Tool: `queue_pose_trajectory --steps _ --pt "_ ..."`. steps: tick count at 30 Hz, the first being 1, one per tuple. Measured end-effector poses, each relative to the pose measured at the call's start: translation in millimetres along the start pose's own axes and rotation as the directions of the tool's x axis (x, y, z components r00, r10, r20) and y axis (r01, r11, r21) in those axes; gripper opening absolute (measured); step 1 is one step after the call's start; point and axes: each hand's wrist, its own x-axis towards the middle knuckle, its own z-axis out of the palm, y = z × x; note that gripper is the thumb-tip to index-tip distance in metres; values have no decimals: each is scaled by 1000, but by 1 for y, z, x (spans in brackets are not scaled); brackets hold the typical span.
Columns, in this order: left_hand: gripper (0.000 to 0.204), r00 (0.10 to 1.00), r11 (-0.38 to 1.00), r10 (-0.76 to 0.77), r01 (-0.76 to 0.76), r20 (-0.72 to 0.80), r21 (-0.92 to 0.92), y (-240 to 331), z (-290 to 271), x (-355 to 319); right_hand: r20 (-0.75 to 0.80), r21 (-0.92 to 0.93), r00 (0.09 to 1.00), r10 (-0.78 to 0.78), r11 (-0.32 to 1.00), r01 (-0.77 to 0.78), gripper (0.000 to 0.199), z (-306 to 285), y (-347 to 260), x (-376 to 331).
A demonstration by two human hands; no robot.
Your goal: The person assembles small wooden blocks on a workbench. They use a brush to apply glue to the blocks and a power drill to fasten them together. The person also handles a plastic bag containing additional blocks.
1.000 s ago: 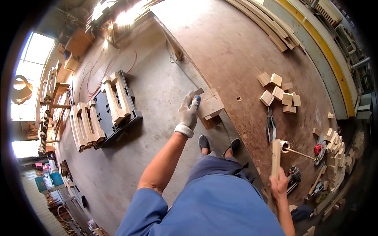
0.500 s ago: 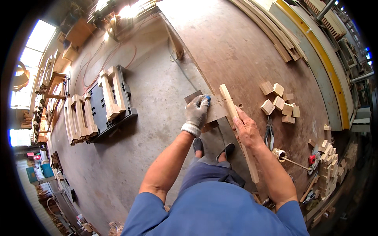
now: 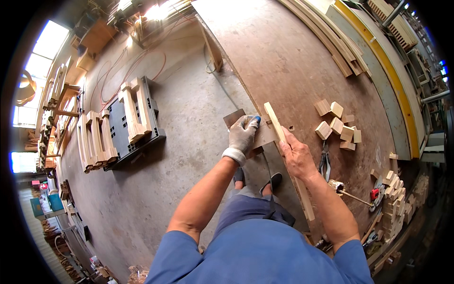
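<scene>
My right hand, bare, grips a long pale wooden strip along the edge of the brown table. The strip's far end sticks up past my fingers, and its lower part runs on under my hand. My left hand wears a whitish work glove, with blue at a fingertip. Its fingers are pinched together over a flat thin plate beside the strip. A darker brown corner of the plate shows past the glove. Whatever lies between the left fingertips is too small to make out.
Several wooden blocks lie on the table to the right, near pliers and a glue-stained pot with a stick. More blocks are stacked at far right. Long boards lie behind. Wooden frames rest on a black pallet at left.
My left hand has slid a little to the right across the plate, toward the strip. My right hand keeps its grip on the strip, and the view has shifted slightly.
</scene>
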Motion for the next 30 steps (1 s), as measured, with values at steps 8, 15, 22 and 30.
queue_pose_trajectory --steps 8,15,22,30 --pt "28 999 999 37 -36 -29 33 3 0 -4 21 -68 1000 -2 998 3 44 -3 -10 11" --pt "28 992 998 54 -50 -110 41 6 6 -6 -37 -154 996 -75 986 69 44 -1 1 -10" --pt "27 974 974 161 -131 -160 187 -5 6 5 84 -271 993 87 961 -62 45 -2 83 -128" --pt "29 965 996 9 13 -260 83 -1 16 -11 42 226 973 228 946 -231 45 -15 15 -96"
